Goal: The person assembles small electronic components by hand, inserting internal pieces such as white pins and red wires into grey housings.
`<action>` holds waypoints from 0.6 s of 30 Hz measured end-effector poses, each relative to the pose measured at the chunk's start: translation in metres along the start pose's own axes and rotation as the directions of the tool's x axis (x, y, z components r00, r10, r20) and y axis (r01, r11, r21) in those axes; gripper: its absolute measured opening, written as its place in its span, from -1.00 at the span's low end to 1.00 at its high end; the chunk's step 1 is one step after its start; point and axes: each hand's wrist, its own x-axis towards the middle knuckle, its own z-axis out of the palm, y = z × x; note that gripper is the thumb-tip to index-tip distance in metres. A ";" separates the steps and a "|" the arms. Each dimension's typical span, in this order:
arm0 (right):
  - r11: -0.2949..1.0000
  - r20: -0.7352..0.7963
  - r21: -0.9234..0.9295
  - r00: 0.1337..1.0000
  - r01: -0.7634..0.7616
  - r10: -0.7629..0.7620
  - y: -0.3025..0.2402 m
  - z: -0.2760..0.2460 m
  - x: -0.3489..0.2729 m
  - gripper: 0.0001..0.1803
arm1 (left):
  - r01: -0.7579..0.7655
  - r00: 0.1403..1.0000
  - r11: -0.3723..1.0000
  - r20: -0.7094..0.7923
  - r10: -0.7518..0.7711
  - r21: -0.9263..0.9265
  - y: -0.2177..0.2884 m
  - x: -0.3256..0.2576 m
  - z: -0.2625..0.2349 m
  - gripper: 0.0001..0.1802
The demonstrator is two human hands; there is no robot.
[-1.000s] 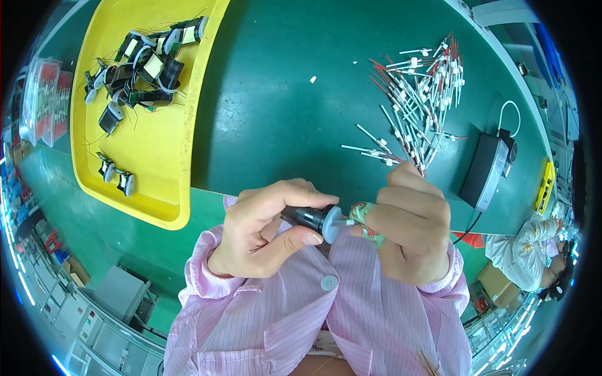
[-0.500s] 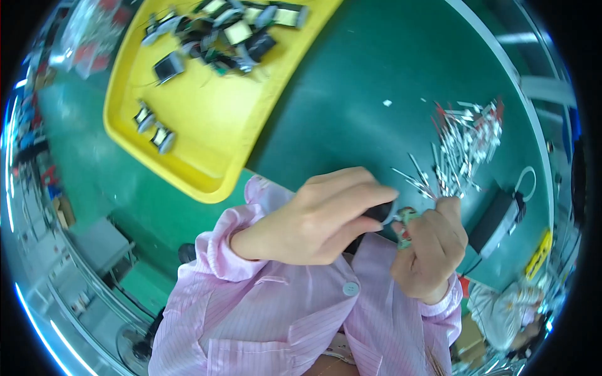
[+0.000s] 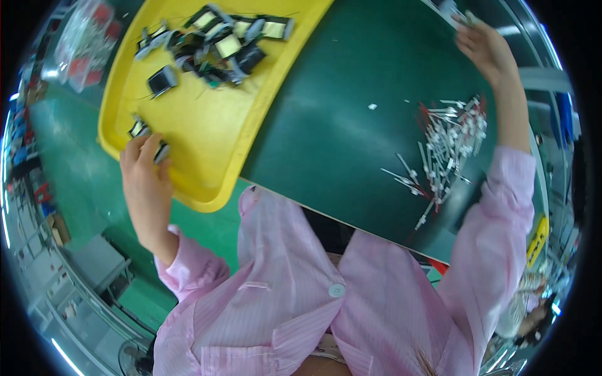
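My left hand (image 3: 145, 188) reaches over the near left edge of the yellow tray (image 3: 219, 195). Its fingers and thumb close round a small black-and-grey electronic module (image 3: 162, 151) lying in the tray; the hand partly covers it. Beside it lies a similar module (image 3: 138, 128). My right hand (image 3: 488, 53) is stretched out to the far right edge of the table. Between its fingertips is a small pale, greenish thing (image 3: 466, 17), too blurred to name. A loose pile of short white and red wire leads (image 3: 453, 141) lies nearer to me than this hand.
Several modules with yellow pads (image 3: 227, 46) are heaped at the tray's far end, and one black module (image 3: 162, 81) lies apart. White scraps (image 3: 372, 106) dot the green table (image 3: 332, 138). A clear plastic bag (image 3: 84, 47) is at the far left. Something yellow (image 3: 537, 241) is at right.
My hands have parted from in front of my chest. The left moved left to the module in the tray; the right moved far out to the right. The dark thing between them is gone from there.
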 end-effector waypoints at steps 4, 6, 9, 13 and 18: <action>0.769 -0.117 -0.629 0.964 0.112 -0.237 -0.005 0.031 -0.043 -0.61 | 0.091 0.990 0.996 0.108 -0.093 0.025 -0.003 -0.001 0.006 -0.59; 0.376 0.200 -0.861 0.909 0.341 -0.366 0.015 0.039 -0.071 -0.80 | 0.126 0.980 0.991 0.159 -0.117 -0.044 -0.001 -0.002 0.004 -0.58; 0.370 0.485 -0.763 0.848 0.529 -0.211 0.039 0.060 -0.159 -0.91 | 0.178 0.974 0.894 0.200 -0.102 -0.410 0.003 -0.007 -0.008 -0.59; 0.337 0.362 -0.850 0.914 0.404 -0.183 0.073 0.066 -0.198 -0.93 | 0.120 0.993 0.630 0.093 -0.076 -0.767 0.036 -0.004 -0.007 -0.53; 0.355 0.330 -0.844 0.910 0.403 -0.250 0.084 0.060 -0.195 -0.89 | -0.048 0.982 0.511 -0.134 -0.133 -0.858 0.063 0.001 -0.004 -0.54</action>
